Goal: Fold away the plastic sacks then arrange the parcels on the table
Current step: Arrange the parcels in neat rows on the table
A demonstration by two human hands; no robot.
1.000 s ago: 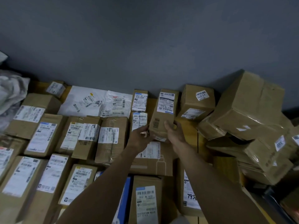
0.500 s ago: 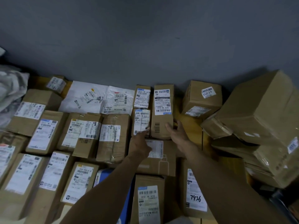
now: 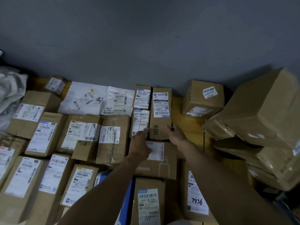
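Nearest the camera, a labelled carton (image 3: 148, 203) and a box marked 7936 (image 3: 197, 200) lie flat side by side, with a blue parcel (image 3: 128, 190) just left of them under the left forearm. Beyond these sits a wide brown box (image 3: 167, 161), and both arms reach over it. The left hand (image 3: 141, 143) is flat and relaxed, fingers straight, its tips touching the near left corner of a narrow parcel (image 3: 160, 125). The right hand (image 3: 177, 137) is at the near right corner of that parcel, fingers loosely bent with the tips on the cardboard and not closed round it. The narrow parcel lies flat on the wooden table (image 3: 186, 124), label up, its far end against the grey wall (image 3: 146, 38) and its left side touching two small boxes (image 3: 140, 122) set one behind the other. Left of these are rows of labelled cartons (image 3: 48, 135) packed close, and behind them two white mailers (image 3: 84, 98) overlapping at the wall. Right of the narrow parcel, across a bare strip of table, stands a squat box (image 3: 203, 98); further right is a tilted pile of large boxes (image 3: 259, 111). At the far left edge lies a crumpled plastic sack (image 3: 11, 88) — not folded flat.
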